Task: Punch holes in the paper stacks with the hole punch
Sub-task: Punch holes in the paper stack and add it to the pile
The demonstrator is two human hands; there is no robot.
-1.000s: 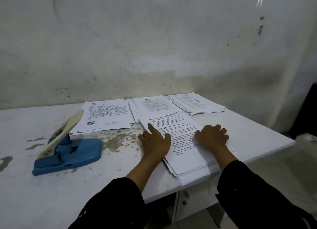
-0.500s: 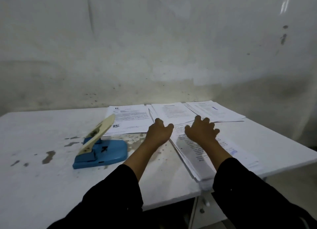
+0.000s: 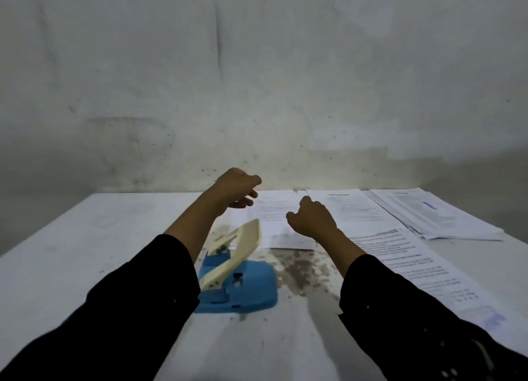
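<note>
The blue hole punch with its cream lever raised stands on the white table, between my forearms. My left hand hovers above the table behind the punch, fingers loosely curled and apart, holding nothing. My right hand is curled over the near right part of the back paper stack; its fingertips are hidden. A second stack lies to the right of it, a third stack at the far right. A long stack lies under my right forearm.
Dark stains and specks mark the table right of the punch. A grey, stained wall rises directly behind the table. My black sleeves cover the lower corners of the view.
Both hands have lifted off the near right stack and moved left and forward to the back stack behind the punch. The view has swung left, bringing the punch to the middle.
</note>
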